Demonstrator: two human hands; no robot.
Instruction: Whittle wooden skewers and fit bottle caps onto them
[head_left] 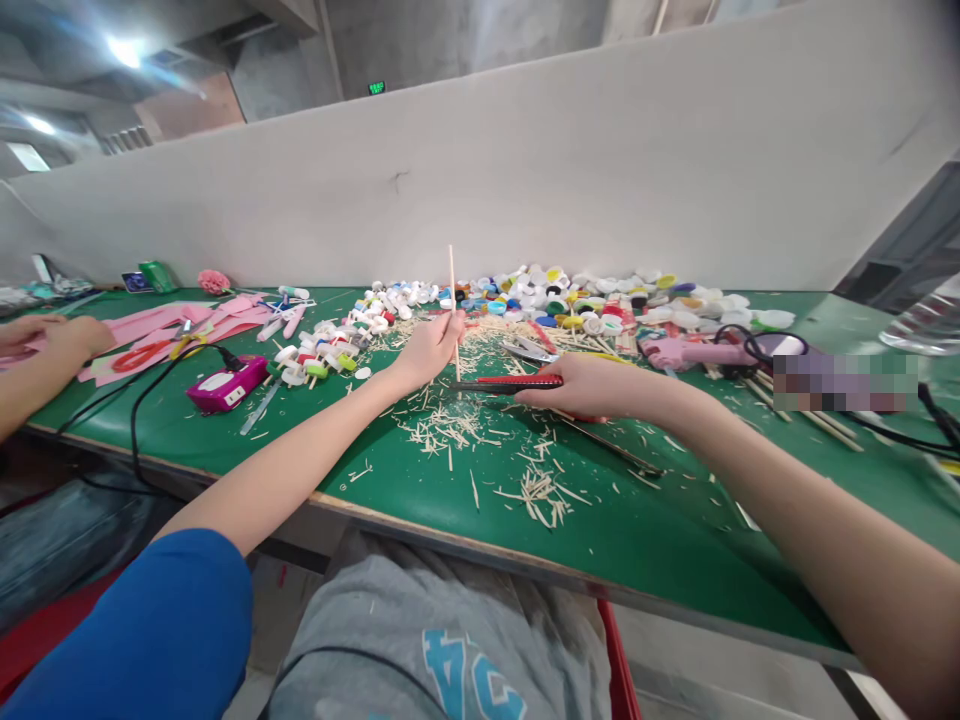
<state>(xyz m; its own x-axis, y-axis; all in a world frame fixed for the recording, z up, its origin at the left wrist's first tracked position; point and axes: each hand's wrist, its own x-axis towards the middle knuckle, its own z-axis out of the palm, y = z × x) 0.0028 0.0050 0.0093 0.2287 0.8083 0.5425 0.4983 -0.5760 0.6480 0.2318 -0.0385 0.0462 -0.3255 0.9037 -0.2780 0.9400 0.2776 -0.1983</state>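
Note:
My left hand [429, 352] is closed around a thin wooden stick [451, 272], which stands nearly upright with its upper part above my fist. My right hand [596, 382] grips a red and black utility knife [517, 382]. Its dark blade points left and crosses the lower end of the stick, just below my left hand; whether it is cutting in, I cannot tell. Wood shavings [448, 430] lie under both hands, and another pile of shavings [541, 492] is nearer the front edge.
Many bottle caps [555, 290] are heaped along the wall. Left are small cap pieces on sticks [319, 352], a magenta box [227, 383] with a cable, and pink paper [142, 330] beside another person's hands [82, 337]. Right lie wooden sticks [817, 418] and a pink-handled tool [697, 352].

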